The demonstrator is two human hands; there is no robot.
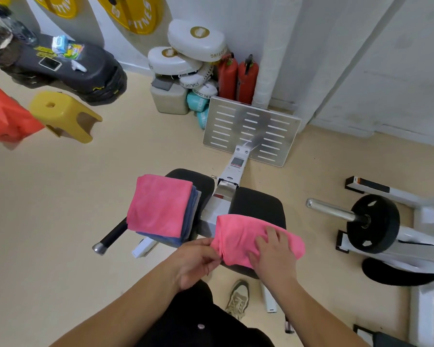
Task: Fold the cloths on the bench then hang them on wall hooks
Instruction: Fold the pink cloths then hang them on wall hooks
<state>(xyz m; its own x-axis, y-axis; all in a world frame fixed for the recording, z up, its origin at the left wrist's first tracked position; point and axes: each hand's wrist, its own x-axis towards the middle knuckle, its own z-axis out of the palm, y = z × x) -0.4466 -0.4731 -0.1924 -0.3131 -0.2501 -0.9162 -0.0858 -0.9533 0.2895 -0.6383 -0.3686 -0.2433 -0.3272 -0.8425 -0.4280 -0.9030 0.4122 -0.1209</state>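
The person stands over the bench (pixel 217 209), whose two black pads sit either side of a white frame. On the right pad (pixel 258 201) lies a pink cloth (pixel 238 234), partly folded and a little rumpled, its right end reaching past the pad's edge. The right hand (pixel 273 254) rests flat on top of it, fingers straight and slightly spread, pressing it down. The left hand (pixel 198 261) is at the cloth's near left edge, fingertips curled in and pinching the bunched fabric. On the left pad (pixel 201 181) sits a neat stack of folded cloths (pixel 158 204), pink on top with blue beneath, apart from both hands. At the frame's far end a slotted metal plate (pixel 251 131) stands tilted, two red fire extinguishers (pixel 236 76) behind it by the wall. A yellow stool (pixel 63 116) stands off to the left, and a black weight plate (pixel 373 221) on a bar to the right.
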